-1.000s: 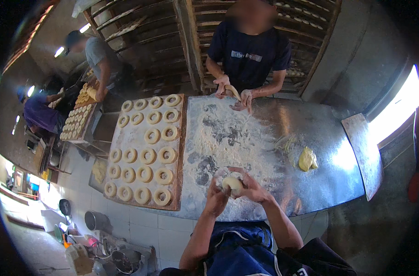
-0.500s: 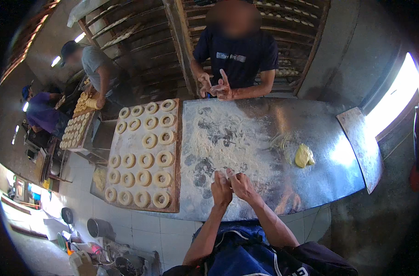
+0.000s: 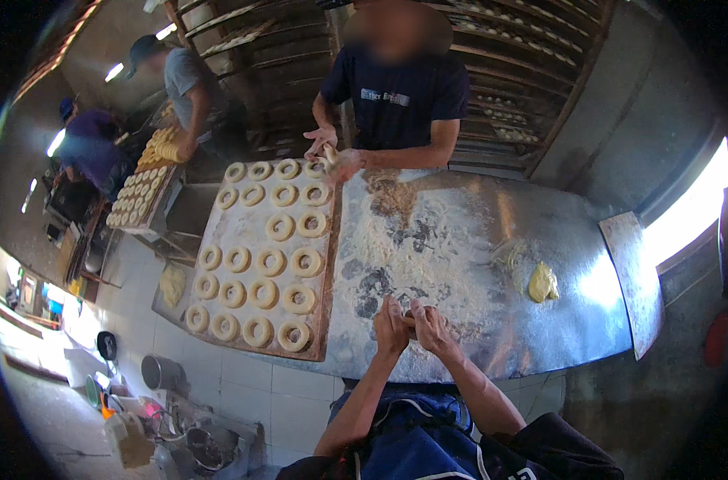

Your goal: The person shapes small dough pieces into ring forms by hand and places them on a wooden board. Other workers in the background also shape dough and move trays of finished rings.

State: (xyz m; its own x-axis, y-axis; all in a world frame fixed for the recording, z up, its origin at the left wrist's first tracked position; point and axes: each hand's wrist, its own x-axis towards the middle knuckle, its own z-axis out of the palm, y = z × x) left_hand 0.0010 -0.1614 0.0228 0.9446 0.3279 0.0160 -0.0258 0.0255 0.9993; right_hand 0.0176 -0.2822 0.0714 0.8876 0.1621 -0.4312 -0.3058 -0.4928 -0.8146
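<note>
Over the near edge of the floured metal table [image 3: 492,228], my left hand [image 3: 391,328] and my right hand [image 3: 432,330] are close together. Both have their fingers curled in and their thumbs up. Whatever they hold, if anything, is hidden by the fingers. Just left of them is a wooden board [image 3: 322,320] with rows of raw dough rings [image 3: 261,293], with a gap in one row. Loose white flour [image 3: 404,256] covers the tabletop ahead of my hands. A yellowish lump of dough [image 3: 543,282] rests farther right.
Across the table a person in a dark shirt [image 3: 396,112] has hands at the board's far right corner. A flat metal sheet [image 3: 632,280] leans at the table's right end. Two other people work at the far left beside a tray of rings [image 3: 138,196]. Racks stand behind.
My hands stay close together, now slightly farther apart at the fingers. The person opposite has moved their hands left, over the board's far corner. The whole view has shifted a little.
</note>
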